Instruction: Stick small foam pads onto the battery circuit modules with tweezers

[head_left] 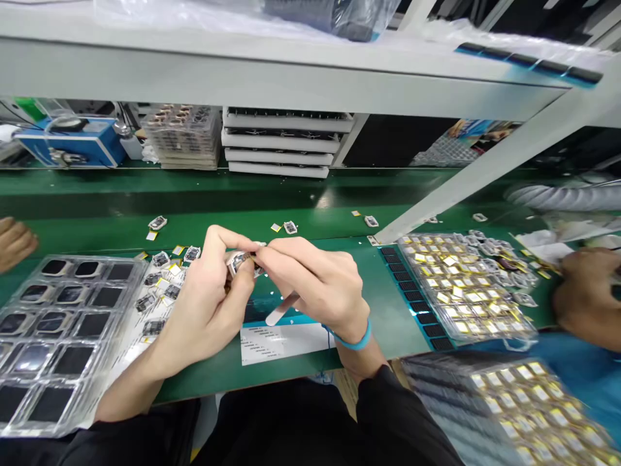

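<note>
My left hand (206,307) is closed around a small white watch-like casing (237,263), holding it between thumb and fingers above the green bench. My right hand (320,281) grips metal tweezers (282,309); their broad rounded end juts out below the palm. Its fingertips meet the casing, and the tweezers' tips are too hidden to make out. Under both hands lie a blue-edged dark strip (276,312) and a white printed sheet (286,344). Loose casings (154,327) with yellow-edged pieces lie on white paper beside my left forearm.
A clear tray (90,353) of dark square screens lies left. To the right are a black pad strip (414,296), a tray (460,285) of yellow-edged parts and stacked trays (538,404). A slanted white post (466,155) rises there. Other people's hands (15,243) show at both sides.
</note>
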`<state>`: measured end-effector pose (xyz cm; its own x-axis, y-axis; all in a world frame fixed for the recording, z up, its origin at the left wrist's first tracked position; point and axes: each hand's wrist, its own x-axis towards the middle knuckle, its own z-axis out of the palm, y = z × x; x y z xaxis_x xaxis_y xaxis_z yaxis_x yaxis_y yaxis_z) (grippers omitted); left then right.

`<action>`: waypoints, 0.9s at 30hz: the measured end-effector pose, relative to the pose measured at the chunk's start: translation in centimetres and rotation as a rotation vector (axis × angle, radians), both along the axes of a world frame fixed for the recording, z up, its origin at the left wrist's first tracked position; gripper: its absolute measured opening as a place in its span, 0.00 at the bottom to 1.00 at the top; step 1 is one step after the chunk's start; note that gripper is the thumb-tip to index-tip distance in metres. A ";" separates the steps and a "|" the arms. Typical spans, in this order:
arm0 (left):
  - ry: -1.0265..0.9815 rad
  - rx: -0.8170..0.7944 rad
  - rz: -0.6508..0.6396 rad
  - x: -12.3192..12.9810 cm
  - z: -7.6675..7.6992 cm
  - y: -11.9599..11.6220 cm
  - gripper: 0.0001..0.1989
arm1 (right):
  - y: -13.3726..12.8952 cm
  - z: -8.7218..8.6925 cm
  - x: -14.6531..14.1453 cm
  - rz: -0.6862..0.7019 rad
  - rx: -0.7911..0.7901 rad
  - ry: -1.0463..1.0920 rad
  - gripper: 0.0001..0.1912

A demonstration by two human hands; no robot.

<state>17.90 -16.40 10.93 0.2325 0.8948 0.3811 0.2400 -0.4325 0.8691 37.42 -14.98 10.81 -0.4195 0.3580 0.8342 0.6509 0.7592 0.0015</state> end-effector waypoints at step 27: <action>0.066 -0.055 0.010 0.4 0.2 2.8 0.03 | 2.5 -0.8 0.4 -0.169 -0.219 -0.009 0.13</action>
